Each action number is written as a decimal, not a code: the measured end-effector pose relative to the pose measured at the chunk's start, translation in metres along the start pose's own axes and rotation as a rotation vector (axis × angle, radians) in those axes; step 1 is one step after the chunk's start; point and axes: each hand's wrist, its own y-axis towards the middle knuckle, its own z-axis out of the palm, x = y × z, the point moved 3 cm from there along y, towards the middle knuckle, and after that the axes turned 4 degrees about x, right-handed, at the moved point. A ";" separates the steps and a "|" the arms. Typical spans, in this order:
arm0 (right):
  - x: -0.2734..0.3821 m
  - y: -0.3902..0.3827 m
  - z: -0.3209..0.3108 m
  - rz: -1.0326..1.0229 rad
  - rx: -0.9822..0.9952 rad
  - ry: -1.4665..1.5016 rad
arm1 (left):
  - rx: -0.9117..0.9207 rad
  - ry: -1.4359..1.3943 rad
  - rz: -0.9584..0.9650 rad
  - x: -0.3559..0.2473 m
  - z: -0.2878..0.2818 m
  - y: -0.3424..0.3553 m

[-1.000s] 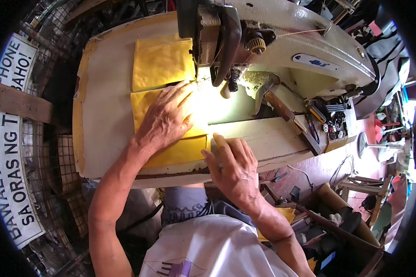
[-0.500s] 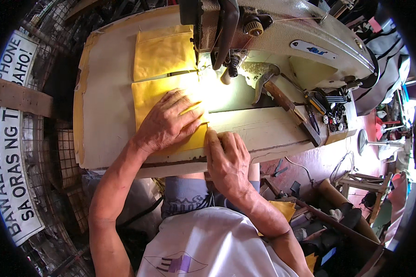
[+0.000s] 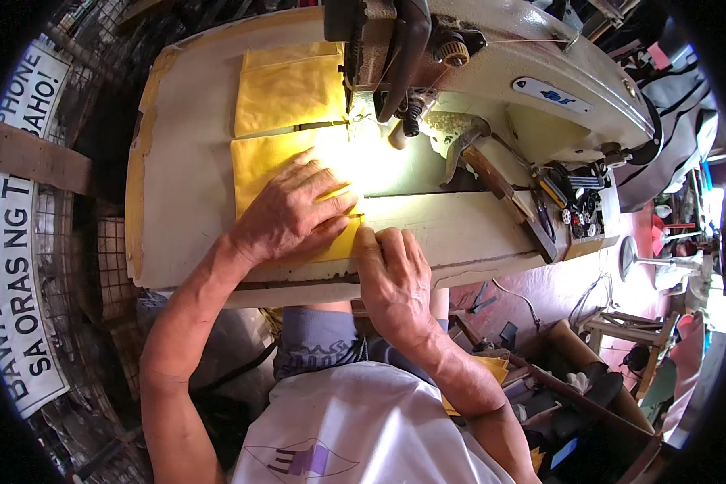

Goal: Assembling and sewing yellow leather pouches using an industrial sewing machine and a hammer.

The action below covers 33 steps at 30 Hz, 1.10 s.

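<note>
Two yellow fabric pieces lie one behind the other on the sewing machine table, their right edges at the machine's needle area. On the near yellow piece (image 3: 254,173) my left hand (image 3: 294,210) lies flat, fingers stretched toward the bright lamp spot. My right hand (image 3: 395,274) is closed at that piece's lower right edge, thumb and forefinger pinching it. The far yellow piece (image 3: 290,89) has a folded top band; a narrow gap separates the two. Above them stands the sewing machine (image 3: 492,73); glare and its dark parts hide the needle point.
A hammer (image 3: 480,165) lies on the machine bed, right of the needle area. Beside it are a screwdriver (image 3: 552,185) and a box of bobbins (image 3: 589,214). A wire grille (image 3: 114,250) stands at the left. Rolls and scraps (image 3: 597,379) clutter the floor at right.
The yellow pieces have slid slightly away from me, past the needle area, my left hand along with them. My right hand keeps nearly the same place. The whole view has shifted a little.
</note>
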 end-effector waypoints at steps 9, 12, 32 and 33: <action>0.005 0.003 -0.004 -0.012 0.006 0.017 | 0.035 0.052 0.049 -0.002 -0.005 -0.004; 0.004 0.004 -0.008 0.018 0.015 0.010 | 0.061 -0.013 0.013 -0.001 -0.006 -0.005; -0.013 0.038 -0.002 -0.015 0.072 -0.056 | 0.138 0.016 0.026 0.033 -0.008 0.007; -0.013 0.041 -0.001 -0.010 0.058 -0.073 | 0.159 0.009 0.022 0.036 -0.009 0.009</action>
